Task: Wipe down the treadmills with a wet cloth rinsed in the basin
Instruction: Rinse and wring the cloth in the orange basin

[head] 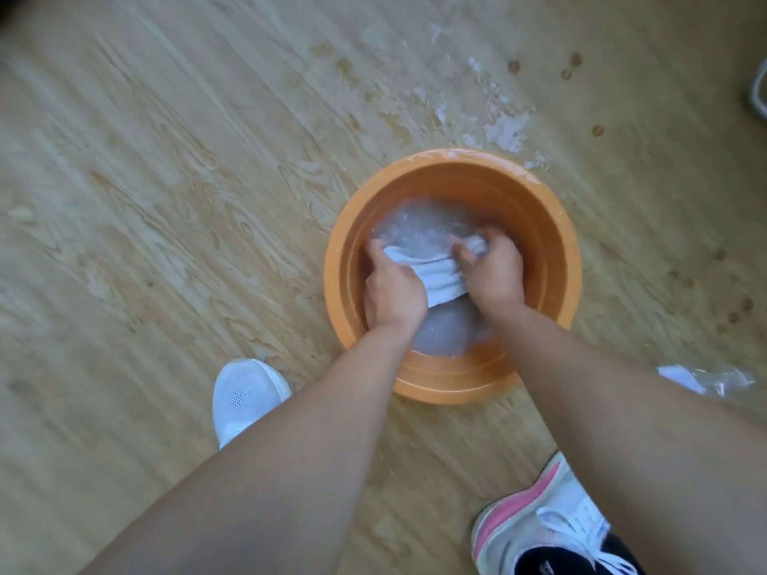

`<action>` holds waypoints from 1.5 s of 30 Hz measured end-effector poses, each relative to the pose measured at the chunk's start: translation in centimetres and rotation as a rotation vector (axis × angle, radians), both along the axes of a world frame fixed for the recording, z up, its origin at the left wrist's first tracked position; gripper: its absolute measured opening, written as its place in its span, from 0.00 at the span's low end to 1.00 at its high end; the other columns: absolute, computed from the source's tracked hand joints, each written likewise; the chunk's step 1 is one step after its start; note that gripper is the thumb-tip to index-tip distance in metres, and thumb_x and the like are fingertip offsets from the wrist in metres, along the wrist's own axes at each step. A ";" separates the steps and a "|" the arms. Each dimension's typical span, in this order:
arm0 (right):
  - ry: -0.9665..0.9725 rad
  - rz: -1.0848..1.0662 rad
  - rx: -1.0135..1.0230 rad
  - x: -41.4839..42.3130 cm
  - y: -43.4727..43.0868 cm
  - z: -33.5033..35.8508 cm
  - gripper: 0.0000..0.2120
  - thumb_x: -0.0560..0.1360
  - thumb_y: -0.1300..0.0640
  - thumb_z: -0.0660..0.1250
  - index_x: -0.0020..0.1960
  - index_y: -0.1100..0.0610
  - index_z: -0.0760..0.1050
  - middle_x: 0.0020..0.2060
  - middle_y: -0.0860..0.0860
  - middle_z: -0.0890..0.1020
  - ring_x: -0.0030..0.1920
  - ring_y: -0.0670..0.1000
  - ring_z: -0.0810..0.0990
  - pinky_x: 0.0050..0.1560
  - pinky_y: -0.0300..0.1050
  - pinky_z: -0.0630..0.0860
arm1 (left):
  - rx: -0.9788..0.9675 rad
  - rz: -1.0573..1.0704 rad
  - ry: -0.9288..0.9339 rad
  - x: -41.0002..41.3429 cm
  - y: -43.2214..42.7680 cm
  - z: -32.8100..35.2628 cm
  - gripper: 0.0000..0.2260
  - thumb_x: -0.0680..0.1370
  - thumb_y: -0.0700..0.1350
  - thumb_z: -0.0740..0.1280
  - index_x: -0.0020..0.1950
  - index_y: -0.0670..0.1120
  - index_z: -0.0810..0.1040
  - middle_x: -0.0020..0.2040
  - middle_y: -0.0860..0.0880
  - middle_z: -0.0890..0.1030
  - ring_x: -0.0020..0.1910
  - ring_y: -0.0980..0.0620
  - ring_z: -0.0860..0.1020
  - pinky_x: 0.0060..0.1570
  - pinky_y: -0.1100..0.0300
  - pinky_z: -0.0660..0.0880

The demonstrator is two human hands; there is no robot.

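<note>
A: Nearest are two bare forearms, reaching down and away between a white shoe [245,396] on the left and a pink-striped shoe [539,529] at the near right. Where do they end?

B: Inside the orange basin [452,388], which stands on the wood-patterned floor [166,201]. The left hand [392,290] grips the near-left end of the white cloth [440,276], fingers curled round it. The right hand [494,271] clutches the far-right end, bunched in its fist. The cloth stretches between them over the cloudy water [448,329]; whether it touches the water, I cannot tell.

A: Which stage is this?

B: Rinsing or wringing, I judge. The cloth looks wet, and splashes [506,126] lie on the floor beyond the basin's far rim.

A: And the treadmills?

B: None in view, so nothing shows whether any is wiped. As I read it, wringing the cloth out, lifting it and carrying it over all lie ahead.

A: Anything else?

B: A crumpled clear wrapper [705,377] lies on the floor to the right.
</note>
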State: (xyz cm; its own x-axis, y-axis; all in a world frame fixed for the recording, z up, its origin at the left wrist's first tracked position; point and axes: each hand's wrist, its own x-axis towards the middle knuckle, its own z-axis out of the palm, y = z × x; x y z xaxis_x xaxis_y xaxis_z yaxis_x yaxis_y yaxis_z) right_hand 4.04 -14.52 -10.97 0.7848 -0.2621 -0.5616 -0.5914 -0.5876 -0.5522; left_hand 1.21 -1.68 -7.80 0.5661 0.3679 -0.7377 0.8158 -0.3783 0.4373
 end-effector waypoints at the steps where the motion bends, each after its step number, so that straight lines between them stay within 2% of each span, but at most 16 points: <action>1: -0.005 -0.145 0.107 -0.5 0.5 0.5 0.14 0.77 0.47 0.75 0.44 0.56 0.76 0.37 0.51 0.81 0.38 0.53 0.79 0.47 0.58 0.80 | -0.058 -0.016 0.014 0.4 -0.4 -0.5 0.12 0.86 0.47 0.56 0.69 0.47 0.69 0.62 0.40 0.80 0.61 0.39 0.79 0.58 0.49 0.73; 2: 0.032 -0.264 0.243 -0.9 1.1 1.0 0.16 0.76 0.47 0.76 0.39 0.55 0.75 0.32 0.51 0.79 0.33 0.51 0.76 0.40 0.56 0.80 | -0.136 -0.012 0.042 0.7 -0.7 -1.2 0.13 0.87 0.50 0.55 0.66 0.46 0.73 0.59 0.40 0.81 0.59 0.39 0.80 0.55 0.50 0.75; 4: 0.141 -0.342 0.429 -1.6 2.5 2.0 0.18 0.75 0.49 0.78 0.36 0.53 0.73 0.28 0.50 0.76 0.29 0.49 0.73 0.33 0.45 0.75 | -0.329 0.120 0.155 0.9 -1.4 -1.4 0.20 0.86 0.57 0.55 0.50 0.46 0.80 0.42 0.42 0.84 0.40 0.44 0.84 0.35 0.58 0.76; 6: 0.116 -0.221 0.363 -1.9 3.5 2.2 0.15 0.76 0.49 0.78 0.39 0.52 0.74 0.32 0.49 0.79 0.33 0.48 0.76 0.37 0.42 0.73 | -0.495 0.297 0.285 0.8 -1.9 -1.1 0.21 0.84 0.60 0.57 0.40 0.48 0.78 0.28 0.50 0.78 0.24 0.52 0.75 0.26 0.65 0.63; 9: 0.064 -0.068 0.085 -0.8 3.6 1.8 0.11 0.81 0.46 0.70 0.54 0.53 0.76 0.48 0.55 0.84 0.51 0.58 0.83 0.46 0.46 0.70 | -0.596 0.363 0.331 0.6 -2.1 -0.5 0.20 0.84 0.61 0.58 0.41 0.49 0.77 0.26 0.53 0.74 0.23 0.55 0.69 0.26 0.65 0.57; 12: 0.113 0.078 0.050 0.6 4.1 1.6 0.15 0.84 0.47 0.65 0.64 0.57 0.75 0.53 0.58 0.84 0.57 0.62 0.82 0.48 0.47 0.69 | -0.493 0.436 0.284 0.2 -1.8 -0.2 0.19 0.83 0.62 0.58 0.49 0.47 0.77 0.29 0.50 0.73 0.21 0.52 0.69 0.23 0.67 0.58; 18: 0.206 0.342 -0.146 2.7 1.9 1.1 0.16 0.83 0.47 0.64 0.58 0.59 0.81 0.54 0.63 0.85 0.59 0.64 0.83 0.53 0.53 0.75 | -0.240 0.414 0.037 -1.0 -0.8 0.9 0.25 0.80 0.64 0.64 0.40 0.42 0.78 0.23 0.53 0.72 0.27 0.47 0.70 0.31 0.54 0.66; 21: 0.204 0.553 -0.260 3.5 0.4 1.2 0.16 0.82 0.48 0.65 0.53 0.62 0.79 0.53 0.64 0.84 0.57 0.65 0.83 0.53 0.54 0.77 | -0.055 0.303 -0.022 0.0 -0.2 0.2 0.16 0.81 0.53 0.65 0.41 0.43 0.78 0.36 0.45 0.80 0.41 0.39 0.78 0.43 0.51 0.71; 22: 0.171 0.583 -0.276 3.6 0.2 1.2 0.15 0.82 0.49 0.65 0.52 0.62 0.79 0.51 0.64 0.84 0.55 0.66 0.83 0.51 0.54 0.77 | 0.029 0.217 -0.015 0.6 -0.1 -0.3 0.12 0.81 0.51 0.65 0.49 0.43 0.81 0.46 0.41 0.83 0.51 0.37 0.80 0.50 0.50 0.72; 24: 0.131 0.521 -0.251 3.1 0.1 1.4 0.16 0.81 0.50 0.66 0.42 0.61 0.76 0.42 0.61 0.83 0.48 0.66 0.83 0.46 0.54 0.76 | 0.109 0.093 0.036 1.6 -0.1 -1.3 0.21 0.82 0.48 0.64 0.75 0.46 0.71 0.67 0.40 0.80 0.66 0.37 0.76 0.65 0.49 0.70; 26: 0.121 0.283 -0.116 2.0 0.3 1.4 0.18 0.78 0.49 0.65 0.34 0.59 0.73 0.32 0.58 0.81 0.40 0.63 0.82 0.40 0.53 0.74 | 0.017 0.091 0.079 1.8 -0.7 -2.7 0.24 0.83 0.48 0.63 0.79 0.51 0.65 0.72 0.43 0.77 0.69 0.39 0.75 0.69 0.48 0.68; 29: 0.176 -0.080 0.179 0.1 1.9 2.1 0.18 0.78 0.50 0.67 0.32 0.57 0.73 0.25 0.53 0.80 0.26 0.52 0.78 0.35 0.50 0.74 | -0.237 0.418 0.083 1.3 -2.6 -3.6 0.21 0.78 0.57 0.62 0.68 0.52 0.77 0.63 0.43 0.83 0.61 0.40 0.82 0.64 0.45 0.77; 33: 0.139 -0.032 0.156 -1.8 4.1 2.6 0.14 0.79 0.49 0.69 0.41 0.57 0.73 0.35 0.53 0.82 0.40 0.56 0.81 0.41 0.50 0.72 | -0.539 0.689 0.226 0.5 -3.6 -2.9 0.15 0.84 0.53 0.61 0.60 0.45 0.81 0.59 0.46 0.81 0.56 0.46 0.81 0.58 0.51 0.79; 36: 0.147 0.019 0.112 -1.2 3.8 2.1 0.11 0.78 0.54 0.66 0.39 0.53 0.70 0.34 0.55 0.80 0.40 0.58 0.79 0.41 0.50 0.71 | -0.649 0.983 0.289 -1.3 -4.0 -2.1 0.13 0.81 0.54 0.69 0.46 0.45 0.81 0.47 0.45 0.83 0.39 0.46 0.83 0.36 0.57 0.79; 40: 0.294 0.065 0.108 -0.8 4.0 1.3 0.13 0.75 0.57 0.67 0.33 0.57 0.71 0.27 0.51 0.75 0.35 0.55 0.76 0.32 0.46 0.68 | -0.506 1.098 0.277 -3.3 -4.4 -0.2 0.12 0.80 0.54 0.69 0.43 0.47 0.79 0.29 0.49 0.76 0.21 0.53 0.70 0.20 0.69 0.61; 45: 0.270 0.351 -0.219 1.8 2.0 0.7 0.20 0.80 0.42 0.65 0.55 0.59 0.81 0.52 0.62 0.86 0.56 0.62 0.84 0.54 0.52 0.77 | -0.277 0.907 0.077 -2.5 -2.6 1.3 0.15 0.76 0.57 0.73 0.39 0.46 0.78 0.29 0.51 0.76 0.27 0.47 0.71 0.23 0.61 0.64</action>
State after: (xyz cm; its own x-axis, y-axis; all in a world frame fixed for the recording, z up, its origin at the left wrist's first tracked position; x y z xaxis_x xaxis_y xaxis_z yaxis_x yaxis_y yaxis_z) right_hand 5.87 -12.55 -10.29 0.6808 -0.1424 -0.7185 -0.4416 -0.8624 -0.2475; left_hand -1.25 -4.29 -6.51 0.0968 0.4492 -0.8882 0.7782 0.5222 0.3489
